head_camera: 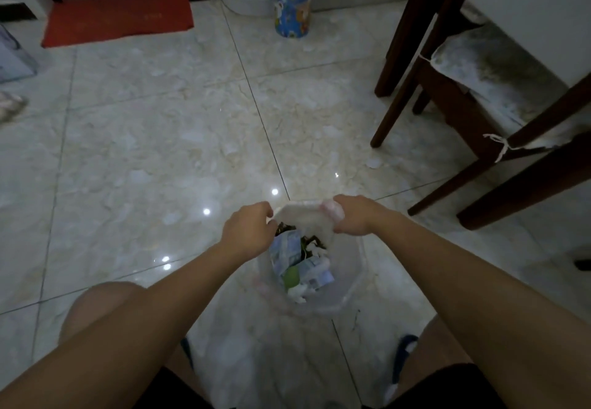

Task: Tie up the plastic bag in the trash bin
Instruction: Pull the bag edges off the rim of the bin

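Note:
A small clear trash bin (pixel 347 290) stands on the tiled floor between my knees. It is lined with a thin whitish plastic bag (pixel 311 221) and holds paper cartons, green scraps and white wrappers. My left hand (pixel 251 227) grips the bag's edge at the far left of the bin's rim. My right hand (pixel 353 215) is closed on a bunched pinkish part of the bag at the far right of the rim. The bag's far side is stretched between both hands.
A dark wooden chair (pixel 479 98) with a pale cushion stands at the right. A colourful bin (pixel 292 2) with red items sits at the back, and a red mat (pixel 118 18) lies at the back left. Blue slippers (pixel 404 349) are on my feet.

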